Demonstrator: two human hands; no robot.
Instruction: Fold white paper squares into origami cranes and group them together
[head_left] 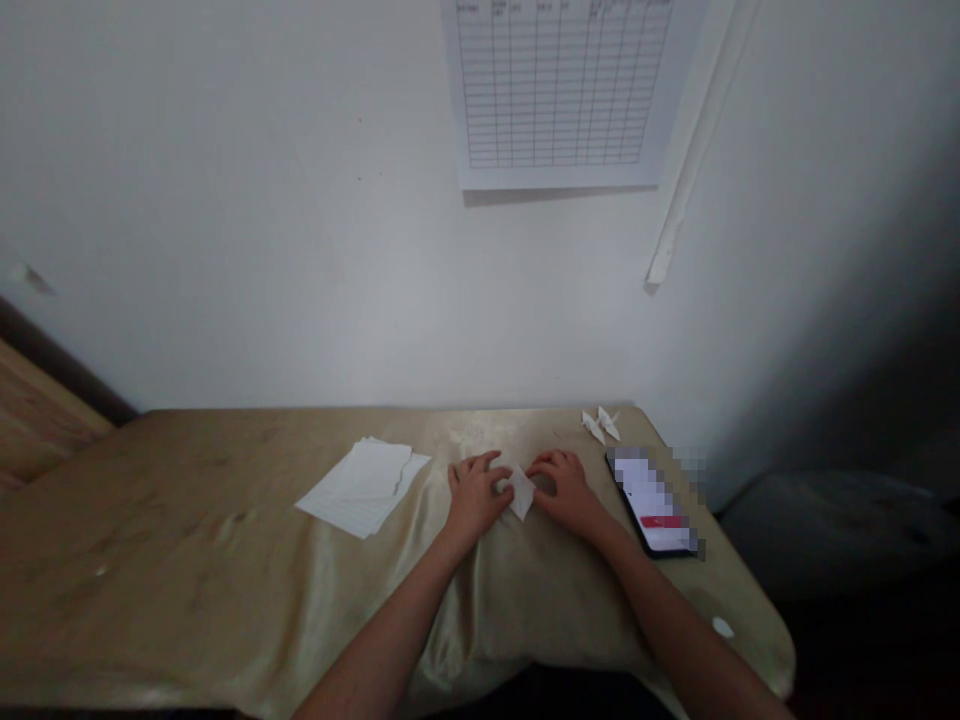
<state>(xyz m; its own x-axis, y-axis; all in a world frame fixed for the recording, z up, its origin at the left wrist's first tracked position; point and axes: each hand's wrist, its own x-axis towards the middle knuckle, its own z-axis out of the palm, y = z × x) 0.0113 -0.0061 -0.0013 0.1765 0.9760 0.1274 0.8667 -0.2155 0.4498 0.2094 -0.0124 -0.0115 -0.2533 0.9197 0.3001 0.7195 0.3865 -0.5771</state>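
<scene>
A small diamond-shaped piece of folded white paper [520, 494] lies on the cloth between my two hands. My left hand [478, 490] has its thumb and fingers curled at the paper's left edge. At the right edge, my right hand [568, 487] holds the paper with bent fingers and thumb. The fingertips cover both side corners, while the lower point shows. How many layers the paper has, I cannot tell.
Several white paper sheets [360, 490] lie in a loose stack to the left. Two folded paper cranes [601, 425] sit at the back right, behind a phone [654, 505] with its screen lit. A small white scrap [722, 627] rests near the table's [187, 560] right edge. The wall [300, 250] stands behind.
</scene>
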